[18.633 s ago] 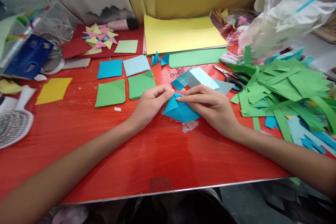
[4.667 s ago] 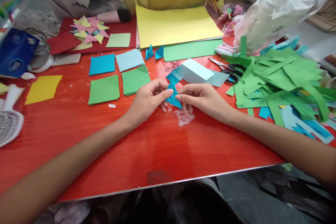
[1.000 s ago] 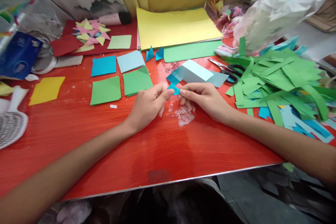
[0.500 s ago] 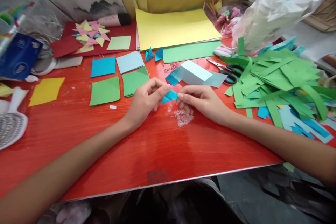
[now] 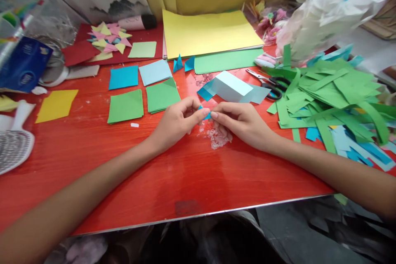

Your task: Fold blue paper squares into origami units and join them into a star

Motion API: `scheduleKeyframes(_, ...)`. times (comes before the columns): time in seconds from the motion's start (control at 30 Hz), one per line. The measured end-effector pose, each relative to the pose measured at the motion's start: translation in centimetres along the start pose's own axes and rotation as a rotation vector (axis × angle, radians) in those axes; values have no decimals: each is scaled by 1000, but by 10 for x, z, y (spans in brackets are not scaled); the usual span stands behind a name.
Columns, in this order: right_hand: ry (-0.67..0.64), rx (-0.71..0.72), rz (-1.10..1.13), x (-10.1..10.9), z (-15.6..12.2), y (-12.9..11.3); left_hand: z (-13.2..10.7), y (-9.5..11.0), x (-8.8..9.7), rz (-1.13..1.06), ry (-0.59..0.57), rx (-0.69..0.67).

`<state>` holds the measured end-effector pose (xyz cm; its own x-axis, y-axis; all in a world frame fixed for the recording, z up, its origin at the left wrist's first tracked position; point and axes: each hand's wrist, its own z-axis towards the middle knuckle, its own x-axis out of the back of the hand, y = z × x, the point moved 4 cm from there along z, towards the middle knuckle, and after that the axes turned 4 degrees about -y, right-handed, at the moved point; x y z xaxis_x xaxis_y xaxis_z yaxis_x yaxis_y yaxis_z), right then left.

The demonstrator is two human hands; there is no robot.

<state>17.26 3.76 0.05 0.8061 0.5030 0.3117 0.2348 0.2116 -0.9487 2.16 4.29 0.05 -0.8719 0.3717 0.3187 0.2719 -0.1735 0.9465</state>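
Between my two hands is a small folded piece of blue paper (image 5: pixel 206 114), mostly covered by fingers. My left hand (image 5: pixel 185 119) pinches its left side between thumb and forefinger. From the other side, the thumb and forefinger of my right hand (image 5: pixel 236 120) grip it too. Just beyond the hands lies a folded light-blue paper strip (image 5: pixel 234 86). Two small folded blue paper pieces (image 5: pixel 178 64) stand farther back. Stacked green paper squares (image 5: pixel 162 95) are left of the hands, beside blue squares (image 5: pixel 123 77) and pale blue squares (image 5: pixel 154 71).
Black-handled scissors (image 5: pixel 272 84) lie to the right, against a heap of green paper strips (image 5: pixel 337 90). Yellow sheets (image 5: pixel 213 33) are at the back. On the left are a yellow paper piece (image 5: pixel 57 105), a hairbrush (image 5: pixel 15 144) and a blue packet (image 5: pixel 26 64). The red table's front edge (image 5: pixel 198 215) is nearest me.
My fingers have closed in over the folded blue paper, so less of it shows. My left hand has moved slightly right, and the whole view has shifted a little.
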Motion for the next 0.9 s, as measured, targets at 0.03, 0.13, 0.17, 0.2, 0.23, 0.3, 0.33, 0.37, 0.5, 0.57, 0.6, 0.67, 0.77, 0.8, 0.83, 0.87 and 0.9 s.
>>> scheduleKeyframes(0.03,-1,22,-57,-1,0,-1,-1,0,-1,50,-18,-10)
scheduleKeyframes(0.13,-13,60,-196,-2,1,-4,-3,2,-2,221,-28,-37)
scheduleKeyframes(0.17,-27,61,-210,-3,1,-4,-4,3,-2,270,-26,-46)
scheduleKeyframes(0.2,-48,57,-206,-4,0,-3,-4,4,-3,314,-28,-55)
scheduleKeyframes(0.23,-76,46,-187,-5,0,-3,-5,5,-3,348,-35,-65)
scheduleKeyframes(0.3,-128,9,-120,-8,-1,0,-4,7,-5,379,-56,-84)
scheduleKeyframes(0.33,-136,-13,-82,-8,-2,1,-4,8,-6,376,-64,-91)
scheduleKeyframes(0.37,-130,-35,-50,-8,-2,2,-4,8,-6,365,-70,-96)
scheduleKeyframes(0.5,-75,-60,-48,-7,-1,4,-4,7,-3,339,-18,-97)
scheduleKeyframes(0.57,-85,-37,-105,-8,-1,4,-4,6,-2,349,-24,-92)
scheduleKeyframes(0.6,-98,-31,-120,-9,-1,4,-4,6,-3,347,-38,-86)
scheduleKeyframes(0.67,-125,-38,-90,-10,-1,5,-3,4,-2,319,-43,-61)
scheduleKeyframes(0.77,-118,-61,27,-9,0,8,-1,0,1,220,24,4)
scheduleKeyframes(0.8,-96,-60,56,-8,0,9,-1,-2,2,171,28,20)
scheduleKeyframes(0.83,-69,-56,77,-6,0,9,0,-4,1,110,4,28)
scheduleKeyframes(0.87,-43,-54,94,-5,0,9,0,-6,1,61,-16,35)
scheduleKeyframes(0.9,-20,-57,113,-5,1,10,0,-8,1,27,-33,40)
